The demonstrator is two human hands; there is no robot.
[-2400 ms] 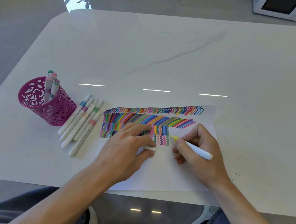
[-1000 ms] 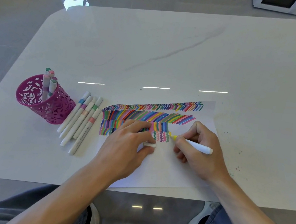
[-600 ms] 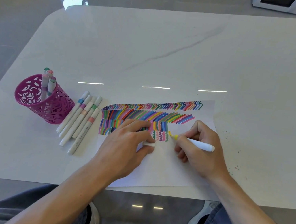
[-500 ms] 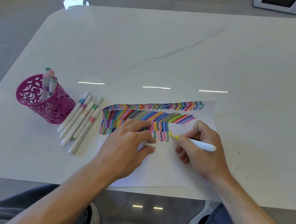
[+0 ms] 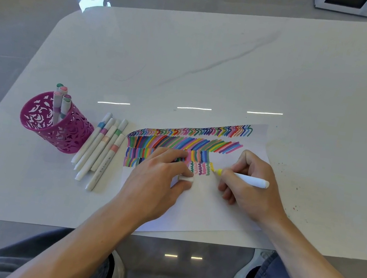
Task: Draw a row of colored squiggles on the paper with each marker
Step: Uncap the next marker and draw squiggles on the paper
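Note:
A white paper (image 5: 201, 203) lies at the table's near edge, its upper part filled with rows of colored strokes. A short row of squiggles (image 5: 200, 168) sits under them. My right hand (image 5: 250, 191) grips a white marker (image 5: 247, 180) with a yellow tip, which touches the paper just right of the last squiggle. My left hand (image 5: 159, 183) rests on the paper over the left part of the rows and pinches a white marker cap (image 5: 186, 178) between thumb and fingers.
Several white markers (image 5: 102, 148) lie side by side left of the paper. A magenta cut-out pen cup (image 5: 60, 130) holding three markers stands further left. The white marble table (image 5: 211, 71) stretches behind. Small ink specks dot the table at the right.
The yellow tip has stayed at the right end of the squiggle row with small shifts, and a short yellow mark now shows there. My left hand has kept its place on the paper.

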